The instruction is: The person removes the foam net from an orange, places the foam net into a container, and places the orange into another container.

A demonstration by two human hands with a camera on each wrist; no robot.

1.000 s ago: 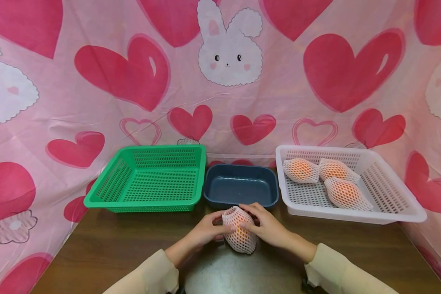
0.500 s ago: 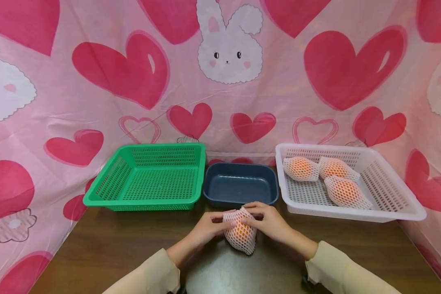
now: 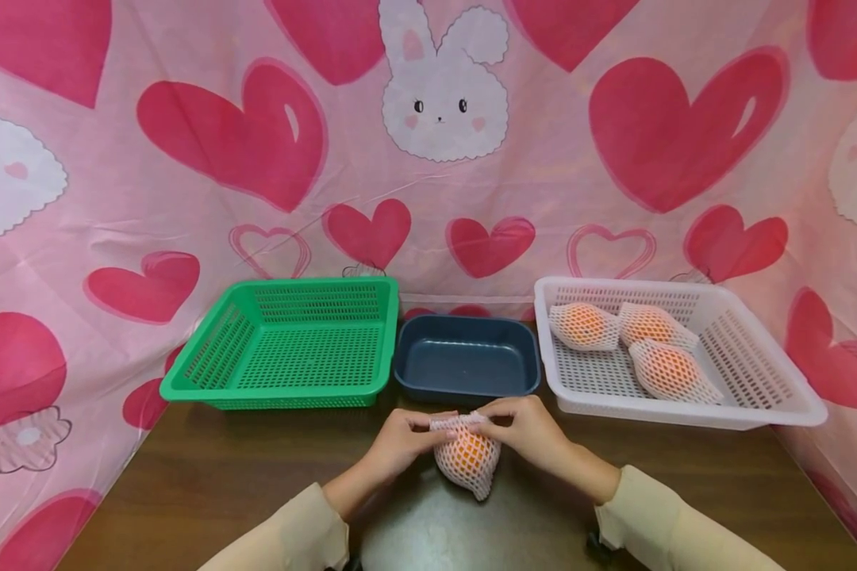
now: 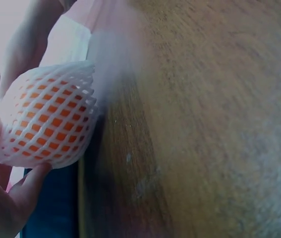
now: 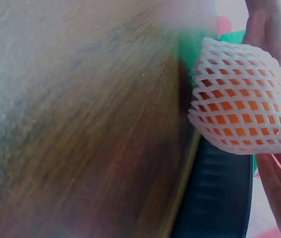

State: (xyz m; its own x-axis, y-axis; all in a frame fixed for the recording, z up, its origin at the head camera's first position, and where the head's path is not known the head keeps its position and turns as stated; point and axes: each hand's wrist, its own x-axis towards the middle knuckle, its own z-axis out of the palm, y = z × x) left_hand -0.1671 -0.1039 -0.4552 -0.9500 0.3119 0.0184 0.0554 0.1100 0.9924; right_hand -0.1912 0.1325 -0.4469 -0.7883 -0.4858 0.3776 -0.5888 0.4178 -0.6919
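Between both hands, in front of the dark blue tray (image 3: 467, 361), is an orange fruit in a white foam net sleeve (image 3: 467, 456). My left hand (image 3: 398, 440) pinches the upper left edge of the net with thumb and fingers. On the other side, my right hand (image 3: 524, 424) pinches its upper right edge. The net's far end is drawn together under the fingers, and its near end narrows to a tip towards me. Both wrist views show the netted fruit (image 4: 48, 119) close up, its orange skin showing through the mesh (image 5: 239, 104).
A green basket (image 3: 278, 396) with nothing in it stands at the left. At the right, a white basket (image 3: 685, 416) holds 3 more netted orange fruits (image 3: 667, 371). All stand on a brown wooden table (image 3: 257, 468) before a pink heart-patterned cloth (image 3: 457, 190).
The net's upper opening, wide a second ago, has been drawn narrower as both hands pinch its edges. The fruit's near tip has swung slightly towards me. The baskets and tray stay put.
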